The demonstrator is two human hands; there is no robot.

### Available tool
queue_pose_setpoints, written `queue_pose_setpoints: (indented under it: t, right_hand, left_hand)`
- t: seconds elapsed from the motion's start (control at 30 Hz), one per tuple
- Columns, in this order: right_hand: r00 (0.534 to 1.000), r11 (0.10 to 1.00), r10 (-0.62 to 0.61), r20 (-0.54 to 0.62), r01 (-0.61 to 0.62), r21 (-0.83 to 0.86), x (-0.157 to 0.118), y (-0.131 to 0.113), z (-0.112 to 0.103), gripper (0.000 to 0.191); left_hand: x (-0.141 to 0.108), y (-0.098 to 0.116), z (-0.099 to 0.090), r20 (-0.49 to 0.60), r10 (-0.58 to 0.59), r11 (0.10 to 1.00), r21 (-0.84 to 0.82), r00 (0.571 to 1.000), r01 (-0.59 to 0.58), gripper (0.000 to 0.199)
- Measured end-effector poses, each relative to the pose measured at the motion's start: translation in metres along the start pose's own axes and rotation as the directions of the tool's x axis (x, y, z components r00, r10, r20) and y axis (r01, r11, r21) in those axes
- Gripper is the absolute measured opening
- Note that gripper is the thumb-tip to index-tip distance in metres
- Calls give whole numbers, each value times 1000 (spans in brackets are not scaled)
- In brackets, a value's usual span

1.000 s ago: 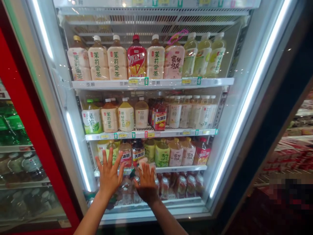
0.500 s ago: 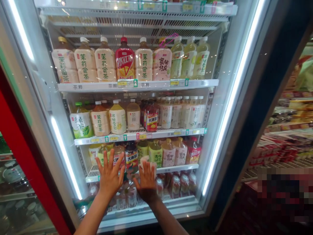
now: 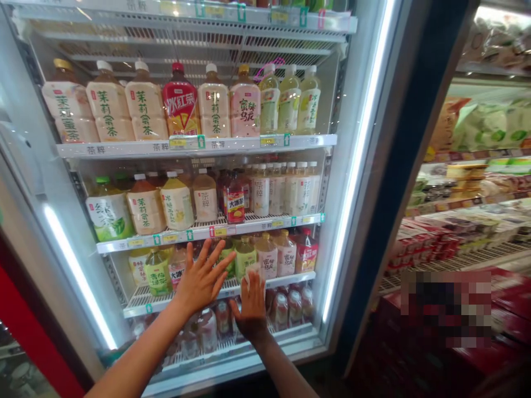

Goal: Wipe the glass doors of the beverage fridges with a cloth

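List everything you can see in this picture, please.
Glass-door drinks cooler: one, white frame with lit strips, centre.
Peach-labelled bottles: four, peach with green lettering, top full row.
Red-labelled bottle: one, red, same row.
Pink-labelled bottle: one, pink, same row.
Pale yellow-green bottles: three, same row, right end.
Lower-shelf bottles: many, mixed colours, three rows below.
Store shelves of packaged goods: several, mixed colours, right of the cooler.
Pixelated patch: one, dark and red, lower right.
Left hand: one, open, fingers spread, before the lower-shelf bottles.
Right hand: one, open, just right of the left hand.
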State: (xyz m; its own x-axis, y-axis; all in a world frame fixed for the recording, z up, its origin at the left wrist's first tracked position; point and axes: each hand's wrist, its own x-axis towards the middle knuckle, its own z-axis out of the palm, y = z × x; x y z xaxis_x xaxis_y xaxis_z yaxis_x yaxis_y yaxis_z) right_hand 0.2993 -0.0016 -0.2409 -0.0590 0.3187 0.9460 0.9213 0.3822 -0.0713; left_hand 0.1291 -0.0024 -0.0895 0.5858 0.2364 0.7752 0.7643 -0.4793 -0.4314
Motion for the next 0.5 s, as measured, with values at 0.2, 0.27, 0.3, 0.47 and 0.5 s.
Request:
queue_pose_setpoints:
  t: [0.2,0.27,0.3,0.47,0.5]
  right_hand:
    - [993,993,118,-11,-118,12,66,57,-26,85]
    - [982,984,178,-55,-177,21,97,73,-35,84]
    - [980,982,189,-56,-188,24,97,76,-37,83]
    - [983,983,181,-3,-181,-18,-7,62,-24,79]
    - [986,986,167,16,-167,-25,-22,63,-21,79]
  left_hand:
    - [25,-1,6,28,83,996,38,996,-84,75]
    - [31,1,10,35,86,995,56,996,-88,73]
    - [32,1,12,36,87,994,66,996,-90,73]
    - [31,3,23,8,104,990,99,995,-104,72]
    - [30,3,25,1,105,989,100,994,-105,72]
